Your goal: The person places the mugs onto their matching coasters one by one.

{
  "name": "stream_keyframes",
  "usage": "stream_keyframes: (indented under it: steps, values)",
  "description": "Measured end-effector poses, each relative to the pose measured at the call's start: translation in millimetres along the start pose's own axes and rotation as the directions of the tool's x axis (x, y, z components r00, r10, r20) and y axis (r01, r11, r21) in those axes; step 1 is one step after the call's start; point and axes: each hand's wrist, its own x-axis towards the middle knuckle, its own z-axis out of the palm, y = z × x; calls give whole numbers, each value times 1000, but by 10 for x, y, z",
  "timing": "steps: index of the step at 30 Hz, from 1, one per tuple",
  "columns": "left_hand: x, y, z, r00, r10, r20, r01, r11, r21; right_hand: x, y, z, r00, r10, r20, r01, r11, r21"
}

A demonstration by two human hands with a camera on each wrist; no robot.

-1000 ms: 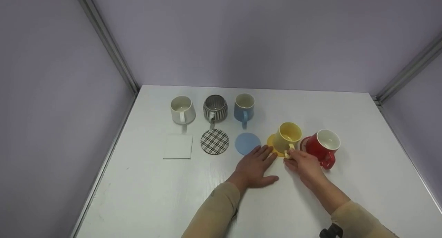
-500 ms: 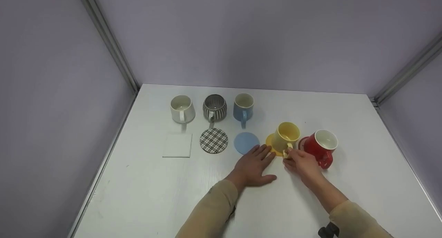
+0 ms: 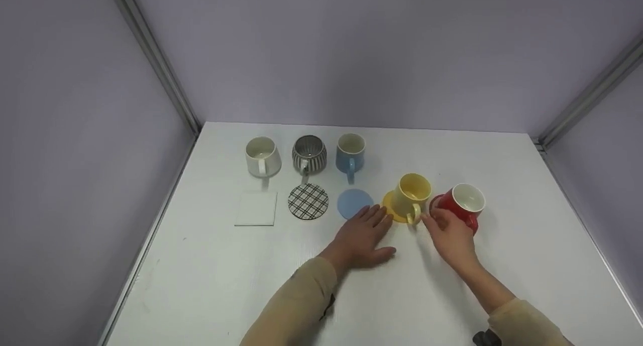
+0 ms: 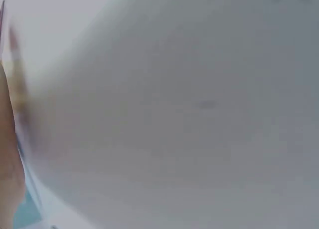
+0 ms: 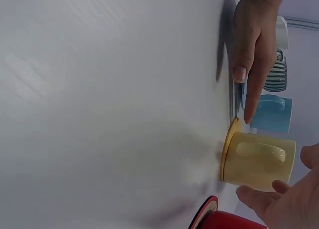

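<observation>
A yellow mug (image 3: pixel 408 199) stands upright on a yellow round coaster (image 3: pixel 388 201), its handle toward the person. Just right of that handle is my right hand (image 3: pixel 452 238), apart from it, with thumb and fingers parted and nothing held. In the right wrist view the right hand (image 5: pixel 294 204) is beside the yellow mug (image 5: pixel 254 164). My left hand (image 3: pixel 359 240) lies flat on the table, its fingertips at the yellow coaster and the near edge of a blue coaster (image 3: pixel 354 201). A red mug (image 3: pixel 448 202), partly hidden by the right hand, stands on a red coaster (image 3: pixel 433 202).
Behind stand a white mug (image 3: pixel 269 162), a striped grey mug (image 3: pixel 315 162) and a blue mug (image 3: pixel 346 161). Before them lie a white square coaster (image 3: pixel 256 209) and a checked round coaster (image 3: pixel 308 202). Walls enclose the white table (image 3: pixel 201 280) at back and sides.
My right hand has let go of the yellow mug's handle and moved slightly right, toward the red mug. The left hand stays flat in its place; the head view has shifted slightly.
</observation>
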Motion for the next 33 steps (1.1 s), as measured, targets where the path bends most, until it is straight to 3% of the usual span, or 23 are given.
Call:
stream_keyframes:
  steps: [7,13,17,22,25,27,33]
  values:
    - [-315,-351,-257,999,-51,0,51,998,36,56,-130,77,991,-115,-69,113,993,-25]
    - [-583,-670,-461,994,-105,-17,106,984,144,136,-243,200,962,-271,-20,263,948,-180]
    - [-719,-811,-573,992,-118,-41,123,981,149,157,-299,353,921,-389,27,381,883,-275]
    - [-850,-928,-642,988,-131,-80,141,980,142,201,-272,612,812,-559,167,579,736,-352]
    - [-913,-982,-647,984,-149,-97,162,976,145,236,-217,754,757,-591,278,651,656,-382]
    - [-945,-1008,-641,983,-150,-107,164,977,140,263,-180,832,738,-581,343,674,626,-392]
    - [-1029,-1017,-619,981,-157,-117,171,978,121,340,-114,984,714,-518,472,699,570,-431]
